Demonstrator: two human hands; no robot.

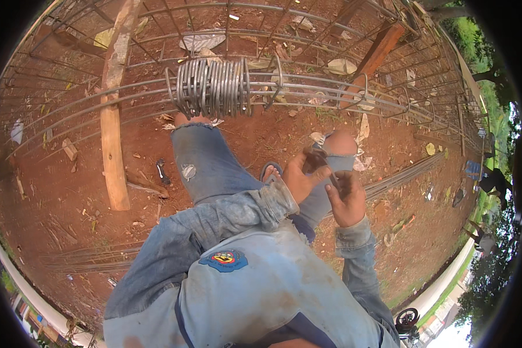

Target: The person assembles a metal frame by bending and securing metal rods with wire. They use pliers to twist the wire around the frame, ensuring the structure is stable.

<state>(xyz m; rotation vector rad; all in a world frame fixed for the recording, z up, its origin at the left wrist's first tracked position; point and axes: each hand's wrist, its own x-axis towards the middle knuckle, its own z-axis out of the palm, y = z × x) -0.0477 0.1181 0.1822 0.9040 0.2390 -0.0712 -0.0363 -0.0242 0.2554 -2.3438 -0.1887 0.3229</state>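
My left hand (298, 181) and my right hand (348, 198) are close together above my right knee. The left one's fingers are closed around a dark, blurred thing (315, 157) whose kind does not show. Between the thumb and fingers of my right hand is a thin dark piece (334, 181), perhaps part of the same thing. Ahead of my knees, a tight bunch of bent steel stirrups (210, 87) hangs on long horizontal reinforcing bars (307, 79). A few single stirrups (278, 81) are spaced out along the bars to the right.
A wooden post (112, 151) props the bars at the left, and a reddish timber (377, 55) leans at the far right. Thin steel rods (403, 182) lie in a bundle on the red soil at the right. Dry leaves (342, 66) litter the ground beneath the cage.
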